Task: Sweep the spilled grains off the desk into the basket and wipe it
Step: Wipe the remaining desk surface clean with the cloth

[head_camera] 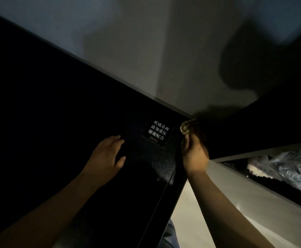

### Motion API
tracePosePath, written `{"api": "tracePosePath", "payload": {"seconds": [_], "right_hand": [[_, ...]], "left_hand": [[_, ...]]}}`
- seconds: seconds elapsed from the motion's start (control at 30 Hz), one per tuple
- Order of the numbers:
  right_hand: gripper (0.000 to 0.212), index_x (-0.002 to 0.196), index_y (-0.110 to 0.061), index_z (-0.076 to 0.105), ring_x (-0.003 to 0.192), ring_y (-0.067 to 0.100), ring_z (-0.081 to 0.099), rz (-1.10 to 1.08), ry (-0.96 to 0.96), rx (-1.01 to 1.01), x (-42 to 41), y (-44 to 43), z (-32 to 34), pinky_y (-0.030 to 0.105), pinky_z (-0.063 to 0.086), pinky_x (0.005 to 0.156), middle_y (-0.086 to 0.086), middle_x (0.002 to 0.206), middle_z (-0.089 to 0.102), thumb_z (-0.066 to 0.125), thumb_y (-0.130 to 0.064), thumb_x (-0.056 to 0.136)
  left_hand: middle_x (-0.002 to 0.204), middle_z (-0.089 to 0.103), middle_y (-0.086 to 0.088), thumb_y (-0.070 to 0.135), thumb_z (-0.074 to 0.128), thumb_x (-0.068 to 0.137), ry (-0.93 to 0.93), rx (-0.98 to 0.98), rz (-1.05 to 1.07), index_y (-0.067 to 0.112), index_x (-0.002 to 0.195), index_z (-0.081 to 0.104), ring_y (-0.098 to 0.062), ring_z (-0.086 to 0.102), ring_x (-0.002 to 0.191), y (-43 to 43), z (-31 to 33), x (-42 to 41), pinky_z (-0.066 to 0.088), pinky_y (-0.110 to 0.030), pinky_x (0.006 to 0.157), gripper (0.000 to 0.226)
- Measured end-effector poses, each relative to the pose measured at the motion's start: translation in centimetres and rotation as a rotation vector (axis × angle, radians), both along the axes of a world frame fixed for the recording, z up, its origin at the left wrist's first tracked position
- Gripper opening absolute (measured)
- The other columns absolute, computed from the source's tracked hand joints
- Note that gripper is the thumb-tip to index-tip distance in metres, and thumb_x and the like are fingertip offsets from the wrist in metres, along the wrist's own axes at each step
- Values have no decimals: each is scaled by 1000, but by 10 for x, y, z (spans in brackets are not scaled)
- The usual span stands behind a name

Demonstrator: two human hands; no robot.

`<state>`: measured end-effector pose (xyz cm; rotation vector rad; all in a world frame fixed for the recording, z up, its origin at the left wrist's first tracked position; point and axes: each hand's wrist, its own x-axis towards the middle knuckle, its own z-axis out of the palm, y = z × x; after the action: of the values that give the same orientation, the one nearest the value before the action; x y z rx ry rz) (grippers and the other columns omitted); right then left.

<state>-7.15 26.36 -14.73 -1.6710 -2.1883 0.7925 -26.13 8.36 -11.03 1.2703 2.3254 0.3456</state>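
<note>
Grains [161, 165] lie as a faint pale speckle on the black glass table [56, 104], thickest in a band close to its right edge, at about 4 o'clock from our left hand [106, 156]. The band's long axis follows that edge, running from roughly 1 o'clock down to 7 o'clock. Individual grains are too small and dim for us to tell which way they point.

Our left hand rests flat on the glass with its fingers [118, 139] straight and a little apart, aimed toward 1 o'clock, just short of the white-lettered sticker [158, 133]. Our right hand [195, 156] is at the table edge with its fingers curled round a brownish woven basket [186, 127]. Its rim shows at 12 o'clock from the hand, level with the table's corner. Whether its mouth tilts toward the glass we cannot tell in this light.

We judge the sweep to be under way but unfinished: speckle remains on the glass, and no cloth is in sight, so the wipe is not yet done.

Farther out, at 3 o'clock, a grey bin [253, 190] lined with a crumpled plastic bag [289, 165] stands on the pale floor [187, 212].
</note>
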Motion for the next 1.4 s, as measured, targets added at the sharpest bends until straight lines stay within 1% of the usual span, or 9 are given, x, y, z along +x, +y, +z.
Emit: {"api": "tracePosePath", "payload": {"seconds": [0.13, 0.27, 0.53, 0.67, 0.8, 0.87, 1.03, 1.27, 1.4], "right_hand": [[33, 127, -14, 61, 124, 26, 51, 134, 88, 172, 10, -20, -11, 27, 37, 106, 8, 134, 57, 53, -18, 95], [38, 132, -14, 57, 131, 25, 43, 160, 59, 151, 15, -59, -12, 31, 32, 111, 2, 139, 54, 56, -19, 94], [34, 131, -11, 57, 133, 24, 43, 32, 221, 149, 16, -87, 5, 25, 29, 111, 5, 136, 56, 51, -15, 98], [27, 120, -7, 62, 118, 26, 53, -56, 283, 274, 3, -53, 14, 27, 38, 102, 12, 125, 62, 52, -9, 95], [26, 111, -9, 64, 112, 35, 56, -77, 142, 175, -5, 0, -4, 36, 44, 93, 18, 119, 62, 47, -21, 96], [30, 116, -10, 63, 119, 37, 52, -45, 30, 74, -6, 10, -16, 39, 43, 99, 18, 128, 58, 46, -24, 97], [33, 126, -11, 61, 125, 30, 51, 67, 151, 161, 1, -14, -17, 33, 40, 106, 13, 134, 57, 49, -17, 96], [43, 138, -13, 51, 141, 21, 32, 142, 80, 115, 23, -92, -17, 32, 23, 117, 3, 146, 46, 55, -13, 95], [43, 138, -15, 50, 142, 17, 29, 160, 80, 75, 28, -119, -13, 25, 20, 117, 0, 147, 45, 53, -15, 96]], "left_hand": [[156, 18, 7, 31, 56, 93, -73, 50, -20, 18, 146, 33, -8, 10, 143, -19, -5, -2, 8, -18, 111, 59], [156, 15, 10, 32, 56, 93, -107, 87, -68, 20, 147, 31, 5, 3, 137, -39, -10, -6, 4, -13, 108, 61], [156, 17, 8, 26, 57, 93, -82, 132, -148, 17, 146, 33, -3, 7, 143, -70, -23, -22, 11, -23, 114, 59], [156, 13, 10, 32, 54, 94, -65, 161, -203, 14, 145, 35, -4, 4, 145, -76, -34, -26, 8, -25, 116, 57], [156, 9, 12, 45, 41, 90, -68, 162, -222, 16, 145, 34, 1, -2, 144, -76, -39, -25, 1, -22, 115, 63], [156, 10, 12, 44, 41, 90, -73, 158, -191, 16, 145, 34, 2, -3, 144, -75, -39, -23, 0, -21, 116, 62], [158, 10, 8, 47, 35, 91, -48, 163, -222, 16, 146, 32, 0, -4, 144, -76, -35, -22, -5, -16, 115, 63], [154, 4, 18, 46, 38, 88, -105, 149, -162, 20, 147, 30, 10, -13, 139, -83, -33, -11, -1, -25, 116, 64], [156, 11, 12, 49, 36, 88, -91, 161, -225, 18, 146, 33, 1, -2, 144, -99, -38, -8, 8, -38, 120, 65]]}}
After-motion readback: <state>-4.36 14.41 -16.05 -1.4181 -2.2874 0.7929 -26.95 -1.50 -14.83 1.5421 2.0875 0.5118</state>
